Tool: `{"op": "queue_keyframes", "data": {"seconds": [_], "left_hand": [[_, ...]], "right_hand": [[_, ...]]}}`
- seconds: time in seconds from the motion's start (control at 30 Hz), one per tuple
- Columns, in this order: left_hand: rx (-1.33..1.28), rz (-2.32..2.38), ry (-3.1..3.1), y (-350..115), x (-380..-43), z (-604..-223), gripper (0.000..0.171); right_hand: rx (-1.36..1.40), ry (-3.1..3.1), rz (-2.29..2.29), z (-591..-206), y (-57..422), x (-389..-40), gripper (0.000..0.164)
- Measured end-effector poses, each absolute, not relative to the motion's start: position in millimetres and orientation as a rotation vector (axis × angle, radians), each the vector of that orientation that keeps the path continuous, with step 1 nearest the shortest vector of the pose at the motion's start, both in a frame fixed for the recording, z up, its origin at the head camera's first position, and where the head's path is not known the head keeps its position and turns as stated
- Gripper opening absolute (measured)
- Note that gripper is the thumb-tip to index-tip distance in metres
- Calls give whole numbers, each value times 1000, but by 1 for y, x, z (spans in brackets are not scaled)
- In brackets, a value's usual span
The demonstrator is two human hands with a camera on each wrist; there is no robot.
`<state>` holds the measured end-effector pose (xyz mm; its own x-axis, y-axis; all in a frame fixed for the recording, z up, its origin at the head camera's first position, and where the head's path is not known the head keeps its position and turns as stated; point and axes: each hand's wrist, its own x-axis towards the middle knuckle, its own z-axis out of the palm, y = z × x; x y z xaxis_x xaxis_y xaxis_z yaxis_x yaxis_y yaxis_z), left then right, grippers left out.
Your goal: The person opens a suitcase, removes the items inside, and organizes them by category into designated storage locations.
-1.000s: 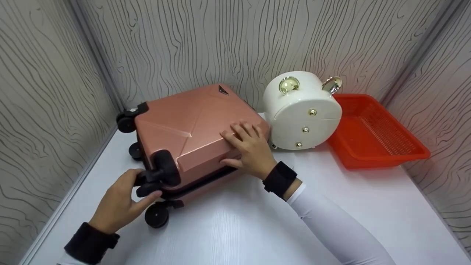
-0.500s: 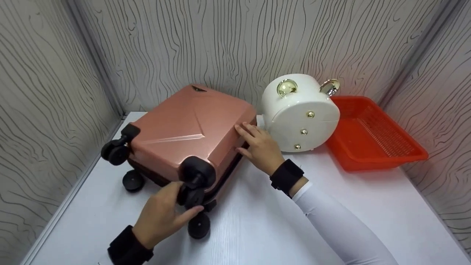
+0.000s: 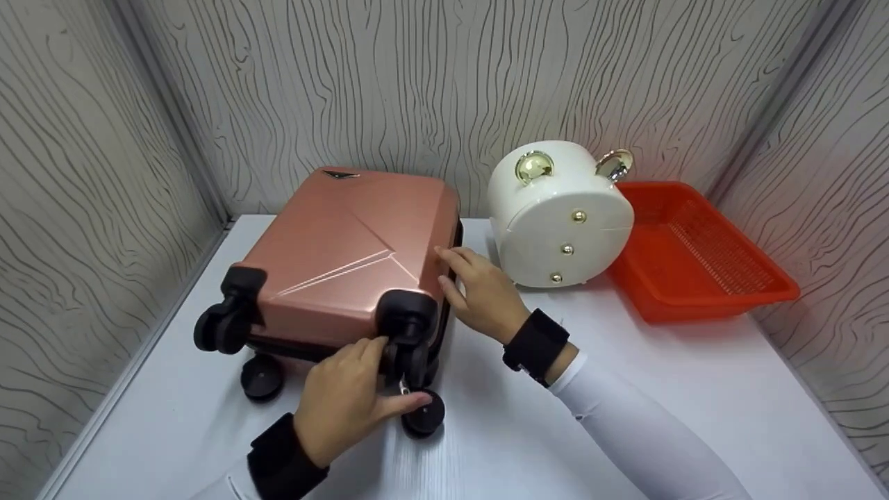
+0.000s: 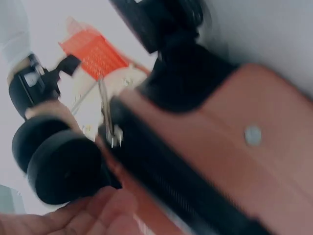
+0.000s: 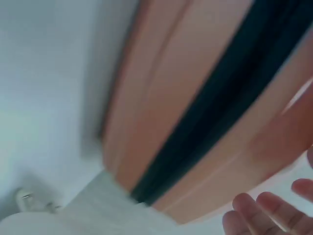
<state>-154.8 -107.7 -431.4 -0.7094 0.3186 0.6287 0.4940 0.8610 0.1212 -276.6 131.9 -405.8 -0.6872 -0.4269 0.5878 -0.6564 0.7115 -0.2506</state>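
Observation:
A rose-pink hard-shell suitcase (image 3: 347, 236) lies flat on the white table, its black wheels toward the near side. My left hand (image 3: 345, 399) grips the upper wheel (image 3: 411, 361) at the near right corner, thumb in front and fingers behind it. Below, the lower wheel (image 3: 424, 414) sits by the thumb tip. My right hand (image 3: 486, 293) rests its nearly straight fingers against the suitcase's right side. That side's dark zipper band (image 5: 210, 103) runs across the right wrist view, with fingertips (image 5: 244, 203) low at the right.
A white round case (image 3: 562, 229) with gold ear-like discs and small gold knobs stands right of the suitcase. Beside it is a red plastic basket (image 3: 715, 302) with perforated sides. Wood-grain patterned panels (image 3: 417, 83) enclose the table (image 3: 625, 375) at the back and sides.
The suitcase has turned on the table, its near right wheels swinging rightward with my left hand. My right hand has stayed along its right side, which now lies farther from the white case.

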Motion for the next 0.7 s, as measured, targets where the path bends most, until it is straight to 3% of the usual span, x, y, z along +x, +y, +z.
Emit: {"op": "queue_keyframes", "data": {"seconds": [0.13,0.4,0.5,0.7], "left_hand": [[-566,-416,-2290,-136,-165,-415,77],[-288,-484,-2305,-213,-193,-383,49],[-187,-482,-2433,-241,-197,-380,46],[-138,-531,-2699,-272,-203,-382,54]], "right_hand": [[903,-2409,641,-394,118,-250,45],[990,-2629,464,-385,98,-196,80],[1008,-2629,321,-391,93,-187,86],[979,-2587,220,-404,92,-185,80]]}}
